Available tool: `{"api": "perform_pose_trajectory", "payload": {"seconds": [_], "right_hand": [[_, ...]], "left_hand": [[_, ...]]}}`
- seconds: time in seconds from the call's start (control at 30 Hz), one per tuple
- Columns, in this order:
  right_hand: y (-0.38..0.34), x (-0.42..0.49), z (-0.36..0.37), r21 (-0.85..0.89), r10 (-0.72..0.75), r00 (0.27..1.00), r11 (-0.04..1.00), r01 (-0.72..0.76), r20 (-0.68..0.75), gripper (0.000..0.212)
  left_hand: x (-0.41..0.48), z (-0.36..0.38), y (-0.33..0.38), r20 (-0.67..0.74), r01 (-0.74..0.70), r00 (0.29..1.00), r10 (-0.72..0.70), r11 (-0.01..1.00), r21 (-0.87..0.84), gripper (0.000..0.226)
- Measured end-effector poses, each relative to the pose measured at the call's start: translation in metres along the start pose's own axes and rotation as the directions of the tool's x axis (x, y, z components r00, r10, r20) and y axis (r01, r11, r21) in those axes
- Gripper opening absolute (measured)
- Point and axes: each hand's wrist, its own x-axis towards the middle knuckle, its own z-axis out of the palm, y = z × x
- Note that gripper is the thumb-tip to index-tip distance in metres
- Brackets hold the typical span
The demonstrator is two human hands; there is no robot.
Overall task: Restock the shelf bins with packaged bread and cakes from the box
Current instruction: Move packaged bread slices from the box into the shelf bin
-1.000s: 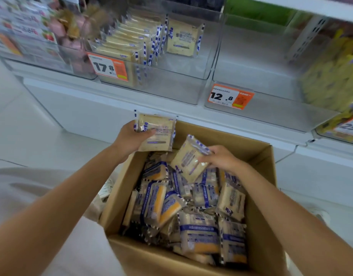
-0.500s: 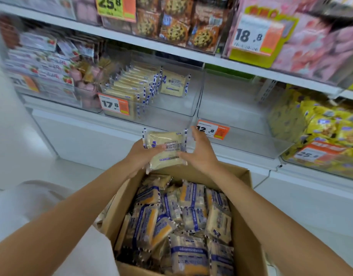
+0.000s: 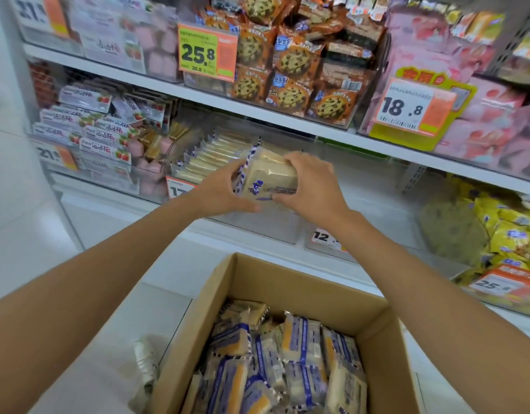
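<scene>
A small stack of pale bread packets point(image 3: 268, 177) with blue-and-white edges is gripped between my left hand point(image 3: 220, 192) and my right hand point(image 3: 310, 186). I hold it over the clear shelf bin point(image 3: 257, 224), just right of the upright row of same packets point(image 3: 210, 158) inside. The open cardboard box point(image 3: 224, 297) sits below, holding several more packets point(image 3: 287, 363).
An empty clear bin point(image 3: 374, 198) with a 12.8 price tag point(image 3: 325, 237) stands to the right. Yellow packs point(image 3: 508, 234) fill the far-right bin. Strawberry and pink packs point(image 3: 102, 135) sit left. Cookie packs point(image 3: 290, 73) and pink packs point(image 3: 481, 115) line the upper shelf.
Both hands rose from the box with the packets, brought them together into a stack, and carried it up and forward to the shelf bin. The view tilted upward.
</scene>
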Motion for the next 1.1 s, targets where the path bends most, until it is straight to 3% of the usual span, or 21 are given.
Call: {"api": "perform_pose_trajectory", "payload": {"seconds": [0.1, 0.23, 0.37, 0.43, 0.53, 0.6, 0.73, 0.83, 1.0, 1.1], "right_hand": [[0.013, 0.032, 0.017, -0.04, 0.085, 0.996, 0.996, -0.085, 0.003, 0.067], [0.038, 0.074, 0.068, -0.21, 0.241, 0.967, 0.953, -0.22, 0.08, 0.065], [0.069, 0.126, 0.11, -0.291, 0.456, 0.863, 0.874, -0.389, 0.217, 0.077], [0.08, 0.143, 0.127, -0.384, 0.514, 0.787, 0.841, -0.382, 0.341, 0.09], [0.085, 0.148, 0.153, -0.412, 0.558, 0.746, 0.814, -0.41, 0.362, 0.1], [0.089, 0.148, 0.168, -0.324, 0.56, 0.788, 0.817, -0.476, 0.255, 0.093], [0.098, 0.149, 0.183, -0.221, 0.508, 0.85, 0.853, -0.473, 0.139, 0.086], [0.1, 0.147, 0.187, -0.278, 0.526, 0.841, 0.832, -0.48, 0.122, 0.087], [0.097, 0.148, 0.183, -0.012, 0.535, 0.829, 0.841, -0.541, 0.162, 0.087], [0.089, 0.146, 0.174, -0.077, 0.542, 0.828, 0.84, -0.537, 0.142, 0.088]], "left_hand": [[0.042, -0.028, -0.025, -0.053, 0.013, 0.999, -0.003, 0.982, 0.188, 0.088], [0.1, -0.042, -0.053, -0.085, 0.062, 0.996, -0.03, 0.916, 0.395, 0.058], [0.151, -0.045, -0.085, 0.029, 0.025, 0.998, -0.062, 0.724, 0.689, 0.058], [0.163, -0.043, -0.102, 0.054, 0.018, 0.994, -0.093, 0.642, 0.767, 0.061], [0.163, -0.04, -0.111, 0.052, 0.009, 0.995, -0.08, 0.626, 0.78, 0.062], [0.16, -0.04, -0.108, 0.047, 0.002, 0.997, -0.06, 0.637, 0.771, 0.061], [0.154, -0.04, -0.103, 0.04, -0.004, 0.998, -0.04, 0.654, 0.756, 0.06], [0.155, -0.04, -0.104, 0.037, 0.003, 0.998, -0.048, 0.652, 0.758, 0.061], [0.155, -0.04, -0.106, 0.037, 0.008, 0.998, -0.055, 0.652, 0.758, 0.062], [0.156, -0.041, -0.104, 0.033, 0.017, 0.997, -0.063, 0.663, 0.748, 0.062]]}}
